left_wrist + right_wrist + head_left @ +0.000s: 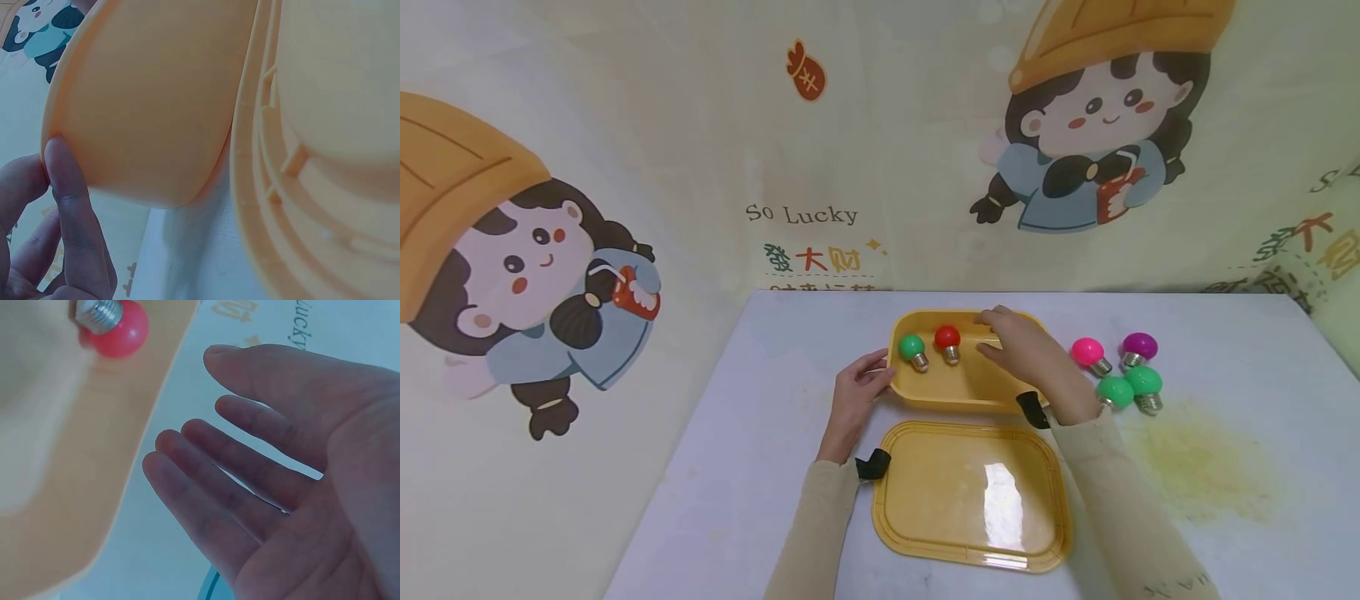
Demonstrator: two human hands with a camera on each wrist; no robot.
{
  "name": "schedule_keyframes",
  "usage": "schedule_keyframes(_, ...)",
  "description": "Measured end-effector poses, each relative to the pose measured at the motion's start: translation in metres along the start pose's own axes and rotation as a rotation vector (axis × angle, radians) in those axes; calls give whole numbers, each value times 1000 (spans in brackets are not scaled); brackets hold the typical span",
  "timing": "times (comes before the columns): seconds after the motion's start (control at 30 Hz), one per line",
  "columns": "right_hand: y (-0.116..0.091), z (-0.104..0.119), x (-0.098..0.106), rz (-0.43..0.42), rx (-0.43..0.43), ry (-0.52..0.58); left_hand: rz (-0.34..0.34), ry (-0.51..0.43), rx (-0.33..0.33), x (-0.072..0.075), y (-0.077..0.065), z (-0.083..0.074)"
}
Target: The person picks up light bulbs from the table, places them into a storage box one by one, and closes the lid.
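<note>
The right hand (pixel 1030 348) holds nothing, fingers extended and thumb apart, just right of the red bulb (pixel 947 337) in the yellow box (pixel 955 406), whose left rim the left hand (pixel 857 393) pinches. Work appears partly done: the red bulb and a green bulb (pixel 912 347) lie inside; four loose bulbs (pixel 1144 381) lie outside, right of box and fingers.

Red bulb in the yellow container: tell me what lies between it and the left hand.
The head view shows the yellow container's left wall, then the green bulb inside, between the left hand and the red bulb.
</note>
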State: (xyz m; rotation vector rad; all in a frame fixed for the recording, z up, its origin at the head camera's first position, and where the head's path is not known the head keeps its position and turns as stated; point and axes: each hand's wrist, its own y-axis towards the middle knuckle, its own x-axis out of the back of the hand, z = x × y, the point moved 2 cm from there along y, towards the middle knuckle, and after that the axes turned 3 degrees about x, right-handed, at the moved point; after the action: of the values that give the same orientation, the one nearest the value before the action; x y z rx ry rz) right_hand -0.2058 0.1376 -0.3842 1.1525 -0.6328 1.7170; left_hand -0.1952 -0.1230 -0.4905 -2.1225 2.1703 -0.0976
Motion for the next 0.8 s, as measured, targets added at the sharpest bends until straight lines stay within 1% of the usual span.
schedule_keyframes(0.13,-10,-7,3,-24,4,-25,-2,-6,-4,0,0,0)
schedule_keyframes(0.37,-30,-20,7,-62,4,-30,5,-14,-15,0,0,-1)
schedule_keyframes(0.6,-50,-34,9,-70,-56,8,16,-27,-17,-1,0,0)
schedule_keyframes(0.63,-53,-36,10,-77,-58,12,13,-27,-16,-1,0,0)
schedule_keyframes(0.67,-56,-38,9,-87,-55,16,17,-28,-6,-1,-2,-4)
schedule_keyframes(0.8,-66,-48,9,-105,-64,16,8,-23,5,1,-2,-4)
